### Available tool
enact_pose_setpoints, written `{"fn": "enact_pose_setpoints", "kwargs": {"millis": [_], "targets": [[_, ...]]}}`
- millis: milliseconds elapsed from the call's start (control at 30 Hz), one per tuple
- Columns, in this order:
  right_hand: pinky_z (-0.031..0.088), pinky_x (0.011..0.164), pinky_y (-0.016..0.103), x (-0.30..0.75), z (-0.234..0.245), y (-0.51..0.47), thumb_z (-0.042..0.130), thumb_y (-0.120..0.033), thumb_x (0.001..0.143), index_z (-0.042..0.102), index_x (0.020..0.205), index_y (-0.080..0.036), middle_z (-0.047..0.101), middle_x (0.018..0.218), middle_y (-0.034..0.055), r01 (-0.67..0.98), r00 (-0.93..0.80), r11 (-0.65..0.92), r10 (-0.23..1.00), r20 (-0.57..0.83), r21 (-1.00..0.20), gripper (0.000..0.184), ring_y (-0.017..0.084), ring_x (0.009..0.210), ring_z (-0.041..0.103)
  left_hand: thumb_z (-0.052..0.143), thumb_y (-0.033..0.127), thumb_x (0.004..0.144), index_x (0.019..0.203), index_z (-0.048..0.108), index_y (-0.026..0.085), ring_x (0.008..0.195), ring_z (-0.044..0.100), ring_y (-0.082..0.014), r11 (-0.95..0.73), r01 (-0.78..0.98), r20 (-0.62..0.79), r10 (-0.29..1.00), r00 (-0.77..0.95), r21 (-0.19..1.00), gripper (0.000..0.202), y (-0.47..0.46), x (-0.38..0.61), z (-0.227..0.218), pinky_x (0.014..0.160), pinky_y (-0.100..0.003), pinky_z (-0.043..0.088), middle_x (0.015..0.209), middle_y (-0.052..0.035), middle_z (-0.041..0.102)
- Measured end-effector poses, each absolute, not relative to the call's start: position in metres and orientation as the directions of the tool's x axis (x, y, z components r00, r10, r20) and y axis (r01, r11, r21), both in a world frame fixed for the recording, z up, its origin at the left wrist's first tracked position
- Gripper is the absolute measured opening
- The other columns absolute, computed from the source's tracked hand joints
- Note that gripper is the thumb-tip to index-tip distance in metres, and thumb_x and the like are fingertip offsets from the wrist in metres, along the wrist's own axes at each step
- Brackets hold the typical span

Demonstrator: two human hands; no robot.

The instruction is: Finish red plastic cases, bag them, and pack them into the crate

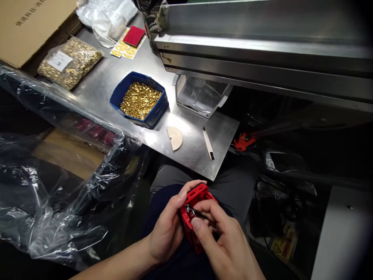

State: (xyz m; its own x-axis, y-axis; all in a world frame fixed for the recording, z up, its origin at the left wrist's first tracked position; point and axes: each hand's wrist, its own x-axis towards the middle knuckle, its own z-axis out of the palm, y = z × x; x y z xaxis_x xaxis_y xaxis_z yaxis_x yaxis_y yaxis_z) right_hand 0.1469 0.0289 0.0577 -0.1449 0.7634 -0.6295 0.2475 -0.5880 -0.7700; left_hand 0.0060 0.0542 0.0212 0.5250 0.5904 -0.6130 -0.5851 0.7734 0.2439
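Observation:
My left hand grips a red plastic part over my lap, fingers wrapped round its left side. My right hand is closed in a pinch on a thin dark metal tool whose tip rests against the red part. On the steel table beyond stands a blue bin full of small brass pieces. A beige half-round piece and a white-handled tool lie near the table's front edge.
A clear plastic tray sits under a metal machine frame. A bag of brass pieces, a cardboard box, yellow stickers and a red pad lie at the back. Crumpled clear plastic sheeting covers the left.

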Motion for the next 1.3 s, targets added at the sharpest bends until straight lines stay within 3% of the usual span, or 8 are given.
{"fn": "enact_pose_setpoints", "kwargs": {"millis": [167, 500, 667, 800, 933, 1067, 1133, 1300], "targets": [[0.054, 0.069, 0.025, 0.149, 0.054, 0.027, 0.053, -0.043, 0.099, 0.062, 0.104, -0.023, 0.072, 0.087, 0.0023, 0.247, -0.172, -0.579, 0.763, -0.623, -0.777, 0.023, 0.016, 0.075, 0.068, 0.039, 0.040, 0.104, 0.131, 0.061, 0.021, 0.113, 0.062, -0.0290, 0.776, -0.579, -0.612, 0.590, 0.528, 0.249, 0.040, 0.054, 0.006, 0.023, 0.104, -0.043, 0.043, 0.115, -0.0104, 0.070], [0.049, 0.060, 0.024, 0.148, 0.048, 0.026, 0.053, -0.048, 0.100, 0.062, 0.094, -0.022, 0.067, 0.077, 0.0011, 0.228, -0.132, -0.593, 0.767, -0.627, -0.773, 0.028, 0.014, 0.065, 0.060, 0.043, 0.043, 0.103, 0.127, 0.064, 0.021, 0.114, 0.060, -0.0256, 0.786, -0.555, -0.640, 0.579, 0.505, 0.273, 0.038, 0.054, 0.009, 0.018, 0.102, -0.035, 0.041, 0.110, -0.0074, 0.070], [0.045, 0.055, 0.021, 0.161, 0.053, 0.026, 0.057, -0.049, 0.099, 0.061, 0.095, -0.020, 0.061, 0.070, -0.0019, -0.006, -0.136, -0.660, 0.745, -0.653, -0.751, 0.030, 0.010, 0.059, 0.053, 0.043, 0.046, 0.103, 0.131, 0.063, 0.020, 0.103, 0.061, -0.0235, 0.809, -0.568, -0.690, 0.498, 0.525, 0.151, 0.043, 0.055, 0.010, 0.014, 0.099, -0.036, 0.043, 0.107, -0.0070, 0.069], [0.044, 0.054, 0.019, 0.191, 0.043, 0.032, 0.059, -0.048, 0.098, 0.060, 0.102, -0.022, 0.060, 0.074, -0.0037, -0.084, 0.036, -0.621, 0.780, -0.625, -0.780, 0.026, 0.008, 0.057, 0.050, 0.044, 0.046, 0.103, 0.128, 0.066, 0.017, 0.116, 0.057, -0.0254, 0.800, -0.584, -0.744, 0.471, 0.475, 0.133, 0.044, 0.058, 0.009, 0.016, 0.108, -0.036, 0.039, 0.118, -0.0092, 0.068], [0.047, 0.059, 0.023, 0.210, 0.010, 0.042, 0.058, -0.051, 0.098, 0.058, 0.104, -0.024, 0.065, 0.082, -0.0014, 0.184, 0.207, -0.588, 0.807, -0.554, -0.788, 0.028, 0.012, 0.064, 0.058, 0.045, 0.051, 0.102, 0.132, 0.064, 0.014, 0.123, 0.056, -0.0304, 0.823, -0.559, -0.780, 0.415, 0.468, 0.102, 0.051, 0.060, 0.005, 0.017, 0.113, -0.042, 0.037, 0.126, -0.0130, 0.067], [0.048, 0.067, 0.028, 0.198, -0.030, 0.058, 0.053, -0.045, 0.099, 0.052, 0.113, -0.025, 0.072, 0.086, -0.0001, 0.673, 0.202, -0.452, 0.873, -0.444, -0.585, 0.024, 0.019, 0.075, 0.071, 0.047, 0.063, 0.098, 0.142, 0.056, 0.020, 0.124, 0.057, -0.0340, 0.825, -0.540, -0.739, 0.467, 0.486, 0.167, 0.061, 0.058, -0.009, 0.013, 0.114, -0.051, 0.035, 0.128, -0.0138, 0.067], [0.048, 0.068, 0.028, 0.183, -0.049, 0.069, 0.048, -0.041, 0.102, 0.049, 0.117, -0.025, 0.073, 0.084, -0.0009, 0.766, 0.144, -0.354, 0.908, -0.394, -0.537, 0.022, 0.020, 0.076, 0.073, 0.058, 0.067, 0.091, 0.146, 0.050, 0.023, 0.126, 0.056, -0.0368, 0.829, -0.498, -0.666, 0.523, 0.532, 0.253, 0.070, 0.055, -0.019, 0.009, 0.114, -0.055, 0.034, 0.130, -0.0145, 0.066], [0.040, 0.061, 0.029, 0.157, -0.073, 0.094, 0.052, -0.033, 0.101, 0.052, 0.111, -0.023, 0.075, 0.094, 0.0042, 0.866, 0.036, -0.185, 0.950, -0.311, -0.465, 0.014, 0.024, 0.077, 0.074, 0.086, 0.055, 0.073, 0.155, 0.036, 0.028, 0.136, 0.050, -0.0417, 0.824, -0.324, -0.517, 0.549, 0.657, 0.464, 0.100, 0.046, -0.040, 0.001, 0.116, -0.058, 0.033, 0.144, -0.0160, 0.057]]}}
